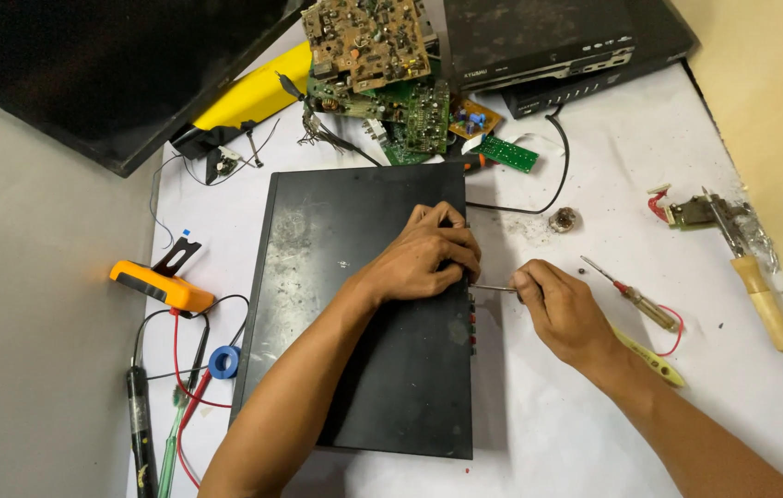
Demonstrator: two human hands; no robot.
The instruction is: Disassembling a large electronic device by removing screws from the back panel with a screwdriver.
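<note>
A flat black metal box (345, 277), the case of an electronic device, lies in the middle of the white table. My left hand (428, 256) rests on its right edge with the fingers curled over the side. My right hand (562, 309) is closed around a screwdriver (493, 289). The thin metal shaft points left and meets the side of the box just under my left fingers. The screwdriver's handle is hidden inside my fist.
Several circuit boards (377, 65) and two black players (539, 41) are piled at the back. An orange multimeter (163, 284) with leads lies left. A small screwdriver (635, 300), yellow tweezers (654, 360) and a soldering iron (751, 272) lie right.
</note>
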